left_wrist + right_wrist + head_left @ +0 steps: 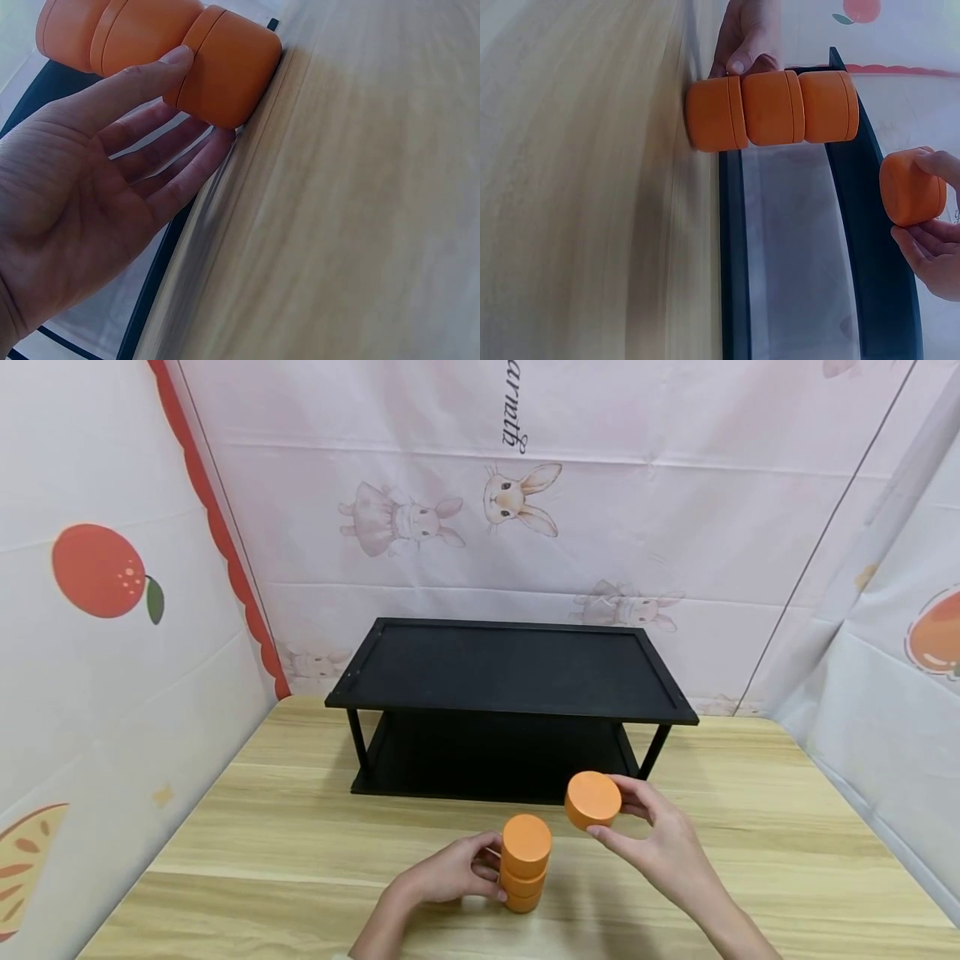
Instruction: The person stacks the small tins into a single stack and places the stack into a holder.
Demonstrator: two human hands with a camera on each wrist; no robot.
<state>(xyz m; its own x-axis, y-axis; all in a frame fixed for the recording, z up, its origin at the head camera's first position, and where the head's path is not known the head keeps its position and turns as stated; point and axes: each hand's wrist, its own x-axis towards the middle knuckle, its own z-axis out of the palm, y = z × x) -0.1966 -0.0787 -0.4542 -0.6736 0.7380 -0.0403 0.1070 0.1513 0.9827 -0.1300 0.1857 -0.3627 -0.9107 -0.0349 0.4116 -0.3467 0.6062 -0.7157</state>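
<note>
Three small orange lidded jars [525, 860] stand upright in a stack on the table. My left hand [455, 870] holds the bottom jar [234, 71] from the left, its thumb on the near side near the lid seam and its fingers behind. In the right wrist view the stack [772, 109] looks fairly straight, each jar on the one below. My right hand [670, 843] pinches another orange jar [592, 802] between thumb and fingers. That jar [909, 187] is raised off the table, to the right of the stack and apart from it, at a height past the top jar.
Behind the jars stands a black two-tier shelf [510, 670] with its lower tier [487, 756] near the table surface. The wood-grain table [277, 827] extends around it. Printed cloth walls [465, 568] enclose the back and both sides.
</note>
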